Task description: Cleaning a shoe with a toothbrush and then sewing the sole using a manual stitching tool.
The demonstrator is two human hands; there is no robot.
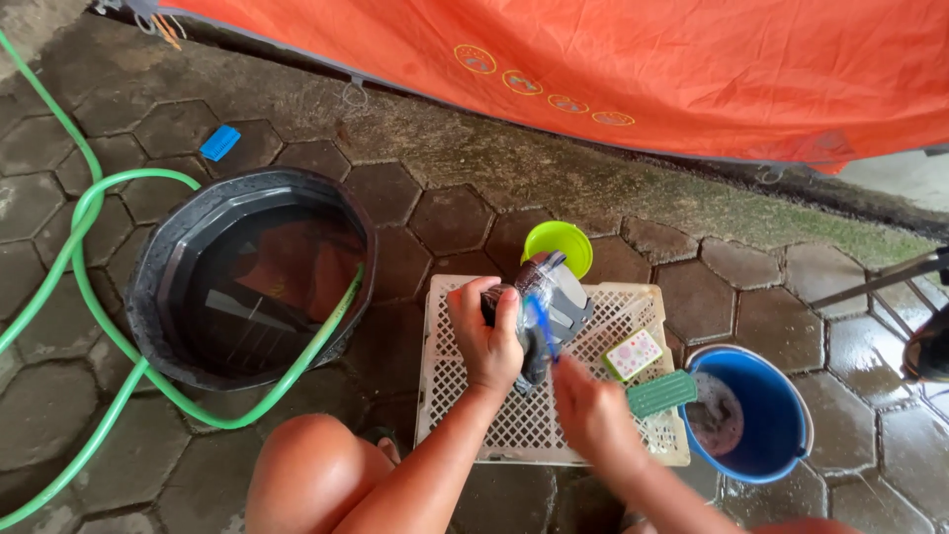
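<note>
Grey shoe (554, 297) is standing toe-up over the white crate (455, 415), left hand (486, 341) fingers wrapping it, right hand (591, 415) just below gripping a blue brush (541, 331) against it.

single view from the camera on my head, looking steeply down and forward over my knee (311, 465) onto wet hexagonal paving (445, 213); my left hand (486, 341) and right hand (590, 410) sit close, low centre; orange tarp (633, 59) bounds the far edge.
</note>
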